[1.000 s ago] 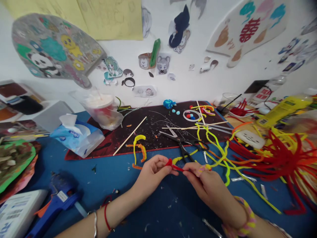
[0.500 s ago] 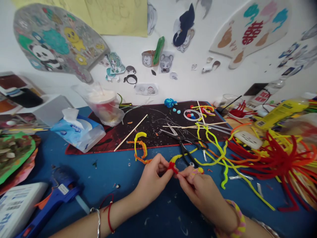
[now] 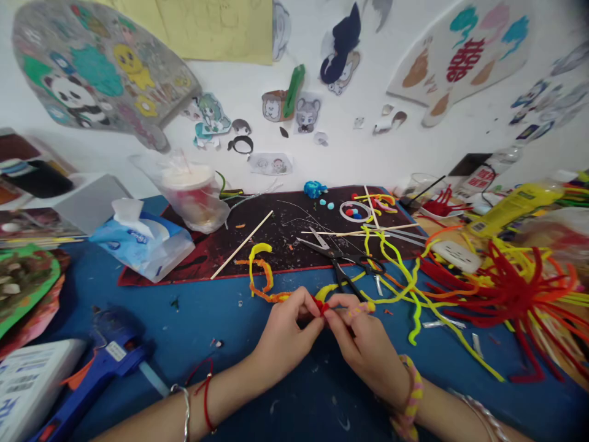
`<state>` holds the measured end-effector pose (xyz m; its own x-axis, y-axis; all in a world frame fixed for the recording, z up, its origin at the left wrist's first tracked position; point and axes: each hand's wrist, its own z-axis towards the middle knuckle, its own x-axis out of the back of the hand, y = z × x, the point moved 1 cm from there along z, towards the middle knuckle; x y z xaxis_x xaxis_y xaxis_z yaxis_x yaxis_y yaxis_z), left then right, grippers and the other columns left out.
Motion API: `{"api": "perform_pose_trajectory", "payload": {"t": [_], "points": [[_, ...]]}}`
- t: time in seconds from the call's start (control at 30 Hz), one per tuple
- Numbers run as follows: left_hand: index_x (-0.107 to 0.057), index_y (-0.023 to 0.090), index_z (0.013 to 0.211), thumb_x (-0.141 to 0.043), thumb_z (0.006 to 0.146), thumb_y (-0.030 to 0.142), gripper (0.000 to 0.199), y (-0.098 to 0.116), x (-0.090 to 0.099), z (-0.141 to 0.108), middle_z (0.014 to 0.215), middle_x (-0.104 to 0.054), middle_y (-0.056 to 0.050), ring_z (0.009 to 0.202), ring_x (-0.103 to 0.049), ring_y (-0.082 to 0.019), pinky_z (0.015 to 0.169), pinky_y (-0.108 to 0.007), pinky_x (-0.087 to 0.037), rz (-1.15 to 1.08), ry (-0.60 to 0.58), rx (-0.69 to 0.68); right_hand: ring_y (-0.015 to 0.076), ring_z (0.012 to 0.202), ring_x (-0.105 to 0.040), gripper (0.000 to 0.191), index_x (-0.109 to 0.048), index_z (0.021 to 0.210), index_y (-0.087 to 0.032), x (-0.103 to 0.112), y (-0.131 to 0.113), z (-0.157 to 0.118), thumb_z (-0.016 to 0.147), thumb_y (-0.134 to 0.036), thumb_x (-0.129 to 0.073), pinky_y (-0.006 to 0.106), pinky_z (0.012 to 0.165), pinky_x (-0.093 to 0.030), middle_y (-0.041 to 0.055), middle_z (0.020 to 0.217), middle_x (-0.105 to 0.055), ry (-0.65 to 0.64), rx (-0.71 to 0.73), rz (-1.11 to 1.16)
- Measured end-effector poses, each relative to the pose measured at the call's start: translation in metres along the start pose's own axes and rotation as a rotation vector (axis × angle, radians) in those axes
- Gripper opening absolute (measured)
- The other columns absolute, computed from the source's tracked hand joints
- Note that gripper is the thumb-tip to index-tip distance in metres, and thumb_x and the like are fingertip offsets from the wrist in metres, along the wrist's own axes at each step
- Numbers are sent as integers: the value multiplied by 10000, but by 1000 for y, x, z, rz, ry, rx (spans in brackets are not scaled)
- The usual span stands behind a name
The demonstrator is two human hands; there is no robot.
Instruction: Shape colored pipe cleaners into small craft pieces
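A plastic cup [image 3: 189, 191] is wrapped in a clear bag [image 3: 216, 213]; a red pipe cleaner [image 3: 322, 306] is pinched by the fingers [image 3: 307, 299] of the left hand [image 3: 288, 337] and right hand [image 3: 363, 350].

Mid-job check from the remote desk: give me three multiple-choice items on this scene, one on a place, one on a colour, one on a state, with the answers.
1. Where do the black-handled scissors lie?
A. Across the front edge of the dark speckled mat
B. Hanging on a wall
C. Inside a drawer

2. What colour is the pipe cleaner pinched between the left hand and the right hand?
A. Blue
B. White
C. Red

3. What state is the blue hot glue gun in?
A. Standing upright in a cup
B. Lying on the blue table, held by neither hand
C. Gripped in the right hand

Answers:
1. A: the blades rest on the mat and a handle reaches past its edge.
2. C: a red pipe cleaner shows at the fingertips.
3. B: both hands are away from it, at the pipe cleaner.
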<state>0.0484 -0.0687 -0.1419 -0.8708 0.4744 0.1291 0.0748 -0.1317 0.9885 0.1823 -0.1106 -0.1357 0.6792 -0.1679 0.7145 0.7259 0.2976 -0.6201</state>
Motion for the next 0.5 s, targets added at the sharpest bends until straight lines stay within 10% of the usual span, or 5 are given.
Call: {"api": "perform_pose_trajectory", "payload": {"t": [0.5], "points": [[-591,185,844,-500,814,223,103,1,1,0,780,-655,0,699,-612,-121,672,-227,-468,229,110,-119,161,928,-544,121,-494,940,-193,7,-5,-2,848,-159,-423,278,765,-451,85,1034,-521,135,49,12]]}}
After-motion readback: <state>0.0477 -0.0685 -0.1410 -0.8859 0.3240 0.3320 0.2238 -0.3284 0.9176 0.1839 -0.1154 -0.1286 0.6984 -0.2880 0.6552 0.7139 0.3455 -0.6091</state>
